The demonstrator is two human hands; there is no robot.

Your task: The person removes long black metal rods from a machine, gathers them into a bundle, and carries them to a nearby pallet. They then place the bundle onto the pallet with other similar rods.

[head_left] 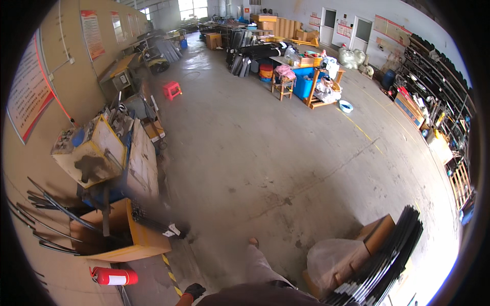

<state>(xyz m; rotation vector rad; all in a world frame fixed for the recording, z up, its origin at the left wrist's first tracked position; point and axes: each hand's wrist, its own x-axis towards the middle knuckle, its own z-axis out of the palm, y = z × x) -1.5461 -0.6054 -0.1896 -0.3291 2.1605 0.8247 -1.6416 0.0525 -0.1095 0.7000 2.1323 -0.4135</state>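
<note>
Our left hand (194, 290), in a dark work glove, hangs low at the bottom edge of the view beside our leg; it looks loosely curled and empty, though it is too small for us to tell exactly how the fingers are set. Our right hand is not in view. Nearest to that glove lies a red cylindrical fire extinguisher (113, 276) on its side on the floor, just off a yellow-and-black striped floor marking (171, 276) and below an open orange-yellow metal bin (138, 239) from which thin dark bent metal rods (48, 217) stick out. We judge the extinguisher to be heavy, rigid and smooth, prone to roll, best taken at its neck and valve end with the body supported. To our right, a long bundle of black slender bars (388, 265) leans over brown cardboard boxes (375, 234) and a clear plastic bag (332, 260); it is likely stiff, weighty and awkward, so we would grip it near the middle. The grey concrete floor (275, 153) is wide, worn and stained, with a cluttered workbench (99, 148) along the left wall, a small red plastic stool (172, 90), and racks (439, 97) on the right.
</note>
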